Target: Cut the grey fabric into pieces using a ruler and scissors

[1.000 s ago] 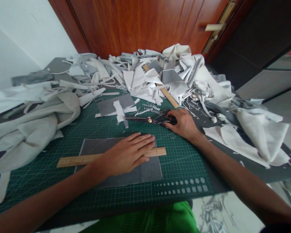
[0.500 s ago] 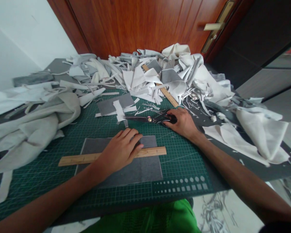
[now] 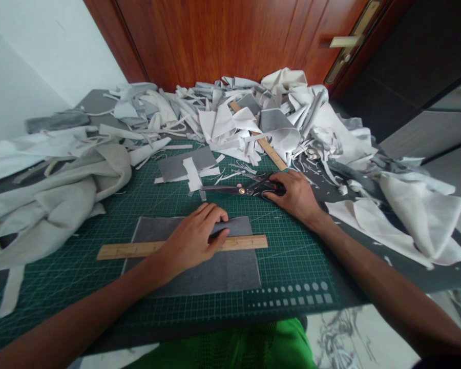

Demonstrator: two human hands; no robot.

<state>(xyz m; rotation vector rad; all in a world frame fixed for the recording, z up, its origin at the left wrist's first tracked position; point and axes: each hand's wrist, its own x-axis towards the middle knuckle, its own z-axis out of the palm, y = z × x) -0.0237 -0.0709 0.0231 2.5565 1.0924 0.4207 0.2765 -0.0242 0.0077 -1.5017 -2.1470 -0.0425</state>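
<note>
A rectangle of grey fabric (image 3: 215, 274) lies on the green cutting mat (image 3: 299, 261). Across it runs a wooden ruler (image 3: 246, 242), sticking out past both sides. My left hand (image 3: 197, 236) is over the ruler, its fingers curled toward the thumb at the fabric's far edge, which looks pinched and slightly raised there. My right hand (image 3: 294, 193) grips the black handles of the fabric scissors (image 3: 242, 190), whose blades point left, close to a white fabric scrap (image 3: 192, 174) and a smaller grey fabric piece (image 3: 169, 165).
Heaped fabric scraps (image 3: 223, 123) line the back of the table, with a second wooden ruler (image 3: 271, 154) partly beneath them. Crumpled beige cloth (image 3: 72, 205) lies at left, white cloth (image 3: 418, 215) at right. A wooden door (image 3: 215, 41) stands behind.
My left hand has gone from lying flat on the ruler and fabric to curled fingers at the fabric's far edge, shifting a little left. My right hand keeps hold of the scissors.
</note>
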